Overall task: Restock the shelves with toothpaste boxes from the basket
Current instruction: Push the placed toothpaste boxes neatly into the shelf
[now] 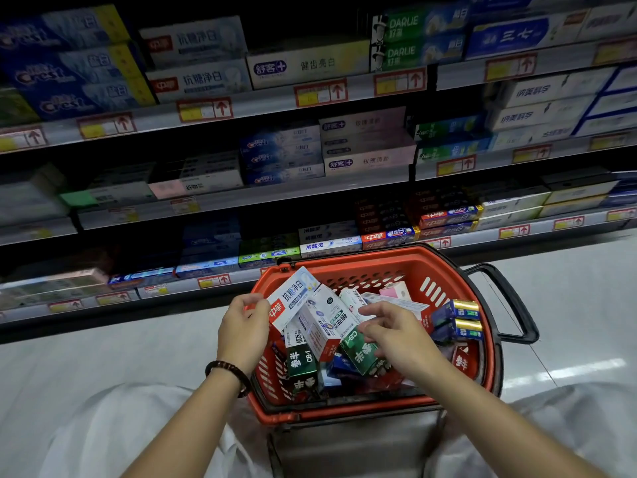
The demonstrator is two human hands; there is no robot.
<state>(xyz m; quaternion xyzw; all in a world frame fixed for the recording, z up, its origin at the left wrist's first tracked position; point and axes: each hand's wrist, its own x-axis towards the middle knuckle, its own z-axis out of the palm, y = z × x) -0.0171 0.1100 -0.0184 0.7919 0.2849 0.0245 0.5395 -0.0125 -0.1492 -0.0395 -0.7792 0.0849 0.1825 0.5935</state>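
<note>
Left hand [243,327] pinches one box [293,298] (over one basket [379,257]).

Jumble of white, green and blue toothpaste boxes [324,326] in red basket [362,262], near stocked shelves [258,102].

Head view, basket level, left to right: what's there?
In order: left hand, white cardboard toothpaste box with red end, right hand, stacked blue-and-gold cardboard boxes, black plastic basket handle.

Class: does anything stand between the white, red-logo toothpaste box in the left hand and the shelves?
Nothing visible. The left hand grips the white red-logo toothpaste box above the red plastic basket; open air reaches the shelves.
</note>
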